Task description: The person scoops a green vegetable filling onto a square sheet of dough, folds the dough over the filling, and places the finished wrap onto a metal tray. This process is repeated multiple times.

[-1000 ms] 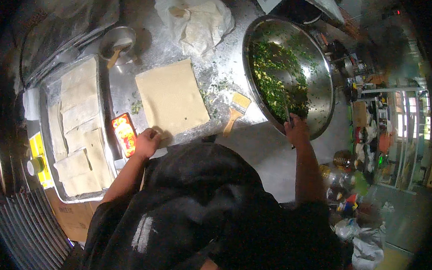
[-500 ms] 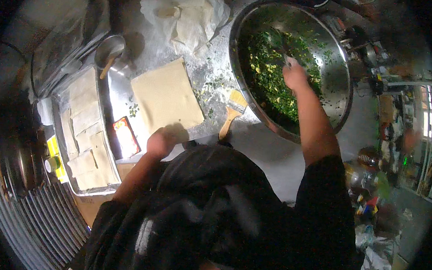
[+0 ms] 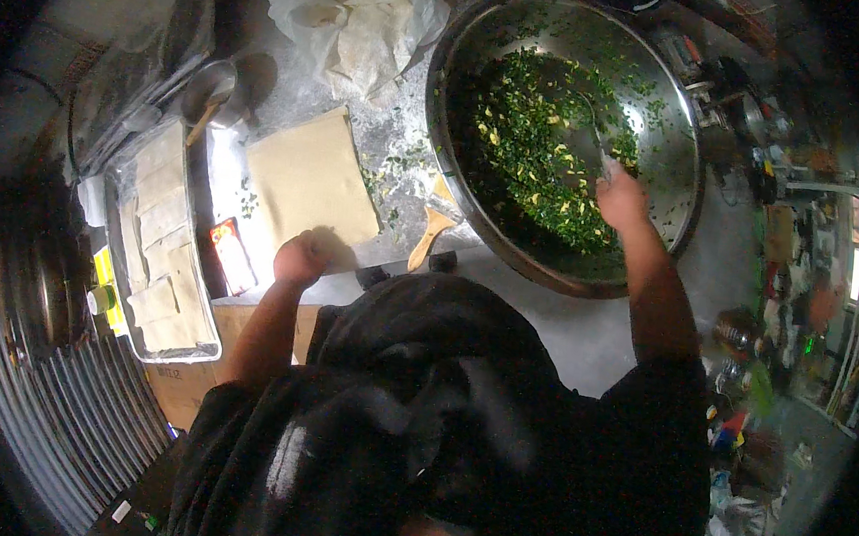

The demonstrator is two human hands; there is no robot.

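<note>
In the head view, the right hand (image 3: pixel 621 200), right of centre, is closed around the handle of a metal utensil (image 3: pixel 601 141), which reaches into chopped green-and-yellow filling (image 3: pixel 529 126). The filling lies in a wide metal bowl (image 3: pixel 670 175) at the upper right of the frame. Left of centre, a square dough sheet (image 3: pixel 311 175) lies flat on the floured table (image 3: pixel 400 127). The left hand (image 3: pixel 301 259) is at its lower edge, fingers curled; it is too blurred to tell whether they pinch the dough. Between sheet and bowl lies a wooden-handled brush (image 3: pixel 432 238). At the frame's left, a tray (image 3: pixel 184 355) holds more dough pieces (image 3: pixel 160 209).
</note>
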